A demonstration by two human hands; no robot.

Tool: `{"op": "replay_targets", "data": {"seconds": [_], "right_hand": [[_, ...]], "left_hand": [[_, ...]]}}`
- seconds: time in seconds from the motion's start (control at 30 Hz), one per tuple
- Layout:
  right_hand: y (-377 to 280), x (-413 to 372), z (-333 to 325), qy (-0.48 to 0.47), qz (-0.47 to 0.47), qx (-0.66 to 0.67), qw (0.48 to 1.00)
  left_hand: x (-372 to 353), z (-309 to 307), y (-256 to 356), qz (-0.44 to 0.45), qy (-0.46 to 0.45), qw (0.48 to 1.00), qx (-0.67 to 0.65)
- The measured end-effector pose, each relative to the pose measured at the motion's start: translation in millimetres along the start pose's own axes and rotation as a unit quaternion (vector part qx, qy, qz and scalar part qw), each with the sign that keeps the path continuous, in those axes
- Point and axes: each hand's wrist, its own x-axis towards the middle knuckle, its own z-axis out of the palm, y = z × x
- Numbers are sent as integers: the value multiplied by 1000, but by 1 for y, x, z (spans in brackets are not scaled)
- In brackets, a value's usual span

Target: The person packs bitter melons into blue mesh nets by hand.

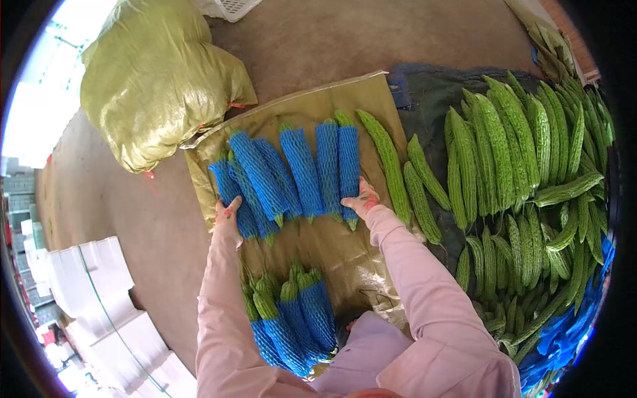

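A row of bitter melons in blue foam-net sleeves (302, 169) lies side by side on a gold woven sheet (345, 265). My left hand (227, 220) grips the lower part of the leftmost netted melon, thumb on top and other fingers mostly hidden. At the other end, my right hand (361, 200) holds the lower side of the rightmost netted melon (348, 166). Right of this row lies a bare bitter melon (386, 162), with two shorter ones beside it. Closer to my body is a second group of netted bitter melons (292, 325), their green ends uncovered.
A large pile of bare bitter melons (504, 146) covers the dark cloth on the right. Blue net sleeves (564, 345) lie at lower right. A stuffed yellow-green sack (159, 79) stands at upper left. White foam boxes (99, 278) are stacked at lower left.
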Motion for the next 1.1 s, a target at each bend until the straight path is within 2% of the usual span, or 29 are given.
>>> {"op": "replay_targets", "data": {"seconds": [0.03, 0.07, 0.1, 0.17, 0.2, 0.23, 0.3, 0.33, 0.4, 0.43, 0.47, 0.5, 0.57, 0.6, 0.63, 0.67, 0.73, 0.77, 0.8, 0.87, 0.93, 0.97, 1.0, 1.07, 1.1], "right_hand": [[-1, 1, 8, -5, 4, 0, 1000], [-1, 1, 16, 32, 2, -1, 999], [-2, 2, 22, 71, 0, -4, 997], [-11, 8, 19, 56, -30, -21, 998], [-17, 15, 17, 40, -45, -31, 998], [-23, 22, 16, 24, -60, -40, 997], [-32, 42, 18, 36, -58, -59, 996], [-27, 62, 25, 43, -82, -34, 995], [-31, 77, 28, 45, -100, -10, 994], [-43, 75, 25, 55, -87, -58, 993], [-46, 73, 24, 66, -75, -107, 989], [-47, 68, 23, 63, -77, -109, 989], [-44, 53, 23, 54, -85, -23, 995], [-43, 39, 24, 53, -84, -24, 995], [-54, 10, 20, 108, -84, -83, 987], [-55, -16, 22, 161, -84, -139, 973], [-2, -48, 43, 113, -136, 40, 984], [12, -81, 54, 27, -74, 146, 986], [25, -116, 62, -57, -9, 248, 967], [49, -172, 80, -163, 19, 169, 972], [59, -218, 97, -202, 80, 179, 959], [89, -228, 117, -210, 68, 109, 969], [86, -236, 120, -234, 96, 88, 963], [91, -245, 127, -259, 124, 68, 955], [103, -241, 138, -293, 136, 90, 942]], "left_hand": [[-22, 4, 14, 13, 10, 1000, -3], [-27, 4, 21, 29, 56, 984, 166], [-30, 4, 26, 23, 59, 984, 167], [-32, 10, 29, 70, 54, 988, 124], [-33, 8, 24, 154, 57, 969, 186], [-18, 4, 15, 150, 58, 970, 182], [29, 0, 1, 72, 90, 992, 54], [11, 14, 29, 63, 58, 996, -18], [64, 0, 6, 169, 58, 980, 88], [73, 4, 7, 163, 57, 981, 87], [79, 11, 10, 140, 114, 951, 251], [79, 12, 13, 115, 169, 890, 408], [59, 21, 28, 57, 165, 880, 441], [50, 18, 38, 34, 133, 894, 426], [50, 4, 24, 29, 132, 895, 425], [53, -24, 2, 125, -5, 942, 313], [-16, -34, 32, 124, -52, 976, 169], [-51, -39, 48, 120, -75, 985, 97], [-91, -52, 34, 211, -110, 971, 31], [-91, -112, -17, 196, -32, 979, 34], [-151, -153, -63, 125, 136, 980, 77], [-180, -179, -96, 89, 167, 978, 90], [-201, -204, -136, 54, 196, 974, 102], [-224, -249, -225, -73, 200, 977, 15], [-223, -271, -272, -144, 164, 976, -14]]}}
